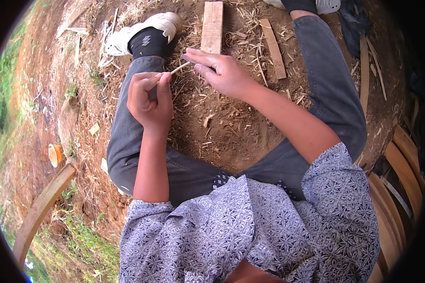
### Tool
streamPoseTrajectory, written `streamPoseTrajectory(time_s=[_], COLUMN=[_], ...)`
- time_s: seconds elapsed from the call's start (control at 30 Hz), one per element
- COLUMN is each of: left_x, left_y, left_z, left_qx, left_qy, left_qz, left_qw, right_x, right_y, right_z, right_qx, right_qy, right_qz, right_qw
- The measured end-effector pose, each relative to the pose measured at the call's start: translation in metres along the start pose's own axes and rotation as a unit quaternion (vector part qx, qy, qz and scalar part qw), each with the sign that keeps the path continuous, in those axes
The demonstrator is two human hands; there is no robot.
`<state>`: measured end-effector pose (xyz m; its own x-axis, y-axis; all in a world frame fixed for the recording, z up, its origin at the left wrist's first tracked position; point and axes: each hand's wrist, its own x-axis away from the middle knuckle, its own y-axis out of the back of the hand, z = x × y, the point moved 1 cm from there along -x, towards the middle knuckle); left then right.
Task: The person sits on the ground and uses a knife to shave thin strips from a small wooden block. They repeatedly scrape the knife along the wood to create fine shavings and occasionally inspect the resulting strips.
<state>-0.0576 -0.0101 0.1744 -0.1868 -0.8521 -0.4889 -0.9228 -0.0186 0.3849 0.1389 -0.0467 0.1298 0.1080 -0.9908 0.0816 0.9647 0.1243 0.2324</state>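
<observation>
In front of me my left hand (150, 96) pinches a thin pale wooden stick (180, 68) between thumb and fingertips. The stick slants up and to the right out of that grip. Its far end meets the fingers of my right hand (222, 73), which are stretched out with the thumb apart below them. Whether the right fingers press on the stick or only lie against it is hard to see. Just beyond the right hand, a flat wooden plank (212, 28) lies on the ground between my feet.
Wood shavings and chips litter the brown soil (212, 141) between my legs. A narrow wooden slat (273, 49) lies right of the plank. Long boards (385, 207) are stacked at the right. On the left are a curved-looking wooden beam (45, 212) and an orange cup-like object (55, 154).
</observation>
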Motion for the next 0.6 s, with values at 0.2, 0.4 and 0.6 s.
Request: streamPoseTrajectory(time_s=[0.2, 0.4, 0.6], left_x=[0.002, 0.008, 0.002], left_y=[0.005, 0.008, -0.001], left_z=[-0.004, -0.005, -0.002], left_qx=[-0.065, -0.010, 0.078], left_qy=[-0.015, 0.001, 0.011], left_qz=[0.009, 0.053, -0.006], left_qw=[0.998, 0.999, 0.997], right_x=[0.007, 0.011, 0.006], right_y=[-0.018, -0.025, -0.025], right_z=[0.037, 0.045, 0.009], right_qx=[-0.068, -0.063, 0.030], right_qy=[0.059, 0.095, 0.045], right_qz=[-0.001, -0.011, -0.050], right_qw=[0.996, 0.993, 0.997])
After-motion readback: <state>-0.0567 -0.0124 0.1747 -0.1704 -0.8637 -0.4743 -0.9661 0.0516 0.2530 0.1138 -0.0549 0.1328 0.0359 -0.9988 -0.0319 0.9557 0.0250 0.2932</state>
